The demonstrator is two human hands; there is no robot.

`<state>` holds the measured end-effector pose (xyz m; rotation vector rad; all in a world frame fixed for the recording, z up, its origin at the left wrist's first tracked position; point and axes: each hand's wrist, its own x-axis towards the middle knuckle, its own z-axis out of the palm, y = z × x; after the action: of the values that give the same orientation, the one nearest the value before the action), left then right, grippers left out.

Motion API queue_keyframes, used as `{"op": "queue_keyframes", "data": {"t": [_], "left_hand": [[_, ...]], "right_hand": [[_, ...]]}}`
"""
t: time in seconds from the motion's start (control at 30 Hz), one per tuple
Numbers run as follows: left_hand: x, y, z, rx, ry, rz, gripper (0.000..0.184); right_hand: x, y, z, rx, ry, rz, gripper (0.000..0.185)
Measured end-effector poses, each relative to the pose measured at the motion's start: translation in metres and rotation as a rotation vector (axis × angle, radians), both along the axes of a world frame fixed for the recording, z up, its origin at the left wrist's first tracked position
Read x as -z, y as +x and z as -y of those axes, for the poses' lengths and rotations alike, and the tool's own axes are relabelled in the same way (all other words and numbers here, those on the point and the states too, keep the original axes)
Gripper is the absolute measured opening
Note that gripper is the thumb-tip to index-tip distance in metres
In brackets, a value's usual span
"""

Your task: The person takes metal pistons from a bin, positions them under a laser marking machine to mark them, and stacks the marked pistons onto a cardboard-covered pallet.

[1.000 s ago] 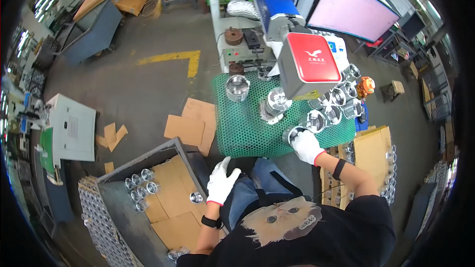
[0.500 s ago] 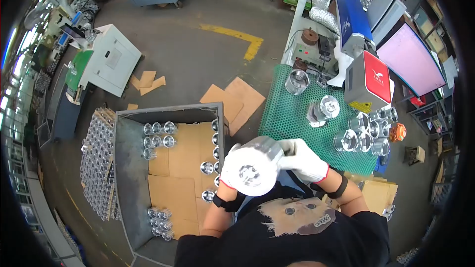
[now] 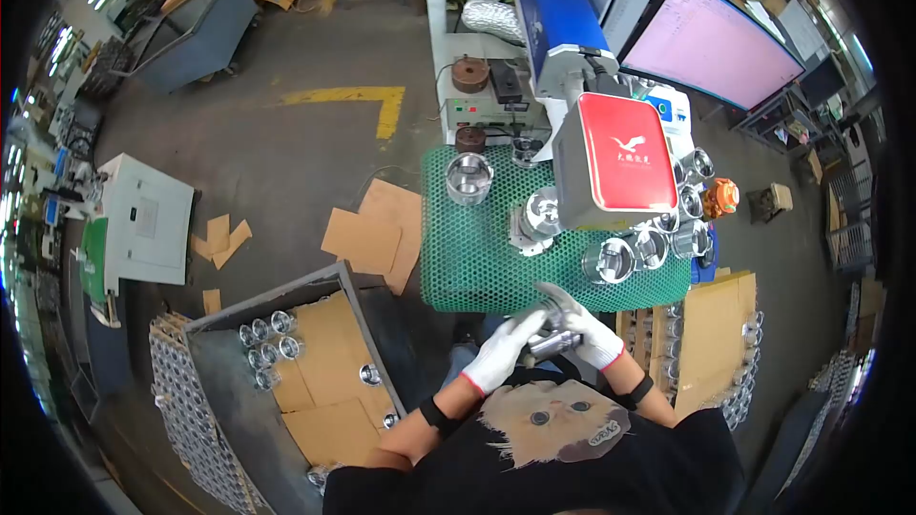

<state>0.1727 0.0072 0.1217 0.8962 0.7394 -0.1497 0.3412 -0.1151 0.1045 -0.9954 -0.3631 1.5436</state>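
My left hand (image 3: 505, 355), in a white glove with red cuff, grips a shiny metal piston (image 3: 553, 345) just in front of the green mat's near edge. From the other side my right hand (image 3: 593, 336), gloved the same way, holds the piston too. The fingers hide part of it, and its crown cannot be made out. Beyond my hands, another piston (image 3: 542, 214) sits tilted on a small metal fixture (image 3: 528, 236) on the green mat (image 3: 477, 272). A further piston (image 3: 469, 178) stands at the mat's back left.
A red-topped marking head (image 3: 625, 157) overhangs the mat. Several pistons (image 3: 609, 259) stand at the mat's right, near an orange object (image 3: 721, 197). At left, a grey bin (image 3: 345, 278) holds pistons on cardboard. A monitor (image 3: 711, 52) stands at back right.
My view has turned right. The piston has come down from close to the camera to before the mat's edge, and has been turned, both hands still on it.
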Motion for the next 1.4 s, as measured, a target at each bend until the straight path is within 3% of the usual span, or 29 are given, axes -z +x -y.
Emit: {"op": "queue_keyframes", "data": {"t": [0.03, 0.07, 0.1, 0.13, 0.17, 0.2, 0.23, 0.27, 0.4, 0.47, 0.5, 0.53, 0.6, 0.63, 0.67, 0.7, 0.8, 0.9, 1.03, 1.07, 1.17, 1.23, 1.27, 1.33, 1.4], "left_hand": [[0.002, 0.011, -0.007, 0.117, -0.031, 0.027, 0.055], [0.029, 0.014, -0.015, 0.382, 0.412, 0.199, 0.061], [0.012, 0.044, -0.038, 0.659, 0.261, -0.012, 0.065], [0.002, 0.061, -0.053, 0.645, 0.610, -0.046, 0.063], [-0.004, 0.074, -0.065, 0.619, 0.960, -0.078, 0.061], [-0.001, 0.093, -0.073, 0.384, 1.340, -0.059, 0.059], [0.005, 0.115, -0.077, 0.119, 1.705, -0.036, 0.057], [0.014, 0.136, -0.084, 0.040, 1.778, -0.024, 0.055], [0.080, 0.193, -0.099, 0.165, 1.448, -0.041, 0.048], [0.091, 0.192, -0.103, -0.030, 1.174, 0.036, 0.046], [0.060, 0.179, -0.109, 0.120, 1.248, -0.179, 0.042], [0.060, 0.168, -0.112, -0.005, 1.283, -0.157, 0.041], [0.075, 0.137, -0.118, -0.286, 1.120, -0.064, 0.056], [0.095, 0.115, -0.119, -0.387, 1.080, 0.032, 0.065], [0.101, 0.092, -0.114, -0.572, 0.864, 0.135, 0.070], [0.105, 0.069, -0.108, -0.748, 0.640, 0.235, 0.076], [0.072, -0.016, -0.090, -0.850, 0.377, 0.076, 0.076], [0.076, -0.100, -0.057, -1.009, 0.196, 0.037, 0.071], [0.104, -0.194, -0.004, -1.104, 0.094, -0.180, 0.052], [0.124, -0.216, 0.011, -1.131, 0.115, -0.124, 0.044], [0.137, -0.254, 0.048, -1.269, -0.018, -0.192, 0.044], [0.127, -0.257, 0.066, -1.340, -0.069, -0.202, 0.043], [0.117, -0.250, 0.072, -1.373, -0.009, -0.173, 0.043], [0.122, -0.245, 0.072, -1.350, -0.142, -0.073, 0.041], [0.119, -0.229, 0.057, -1.274, -0.231, 0.009, 0.037]], "right_hand": [[0.002, 0.000, 0.012, 0.183, -0.130, -0.128, 0.075], [0.013, 0.007, 0.024, 0.314, -0.264, -0.240, 0.071], [0.028, 0.016, 0.038, 0.444, -0.403, -0.353, 0.067], [0.039, 0.022, 0.057, 0.504, -0.375, -0.201, 0.059], [0.020, 0.031, 0.056, 0.568, -0.410, -0.374, 0.055], [0.001, 0.040, 0.054, 0.644, -0.449, -0.544, 0.052], [-0.015, 0.044, 0.049, 0.685, -0.463, -0.475, 0.050], [-0.021, 0.053, 0.045, 0.706, -0.466, -0.417, 0.050], [0.006, 0.094, 0.037, 0.737, -0.294, -0.163, 0.039], [0.005, 0.106, 0.015, 0.682, -0.201, 0.026, 0.037], [0.020, 0.115, 0.007, 0.623, -0.265, 0.307, 0.038], [0.036, 0.124, -0.001, 0.567, -0.352, 0.586, 0.040], [0.087, 0.136, -0.014, 0.426, -0.297, 1.083, 0.042], [0.104, 0.139, -0.016, 0.389, -0.242, 1.172, 0.042], [0.121, 0.142, -0.019, 0.356, -0.186, 1.260, 0.043], [0.113, 0.135, -0.033, 0.312, -0.186, 1.139, 0.049], [0.074, 0.103, -0.106, 0.189, -0.172, 0.781, 0.072], [0.078, 0.094, -0.139, -0.141, -0.280, 1.438, 0.098], [0.103, 0.096, -0.140, 0.023, -0.209, 1.263, 0.103], [0.090, 0.095, -0.140, -0.104, -0.260, 1.475, 0.080], [0.062, 0.096, -0.142, -0.166, -0.133, 1.640, 0.084], [0.071, 0.097, -0.149, -0.147, 0.050, 1.875, 0.082], [0.097, 0.094, -0.155, 0.106, 0.132, 1.898, 0.069], [0.091, 0.076, -0.160, 0.253, -0.038, 1.755, 0.064], [0.061, 0.059, -0.158, 0.214, -0.225, 1.754, 0.062]]}}
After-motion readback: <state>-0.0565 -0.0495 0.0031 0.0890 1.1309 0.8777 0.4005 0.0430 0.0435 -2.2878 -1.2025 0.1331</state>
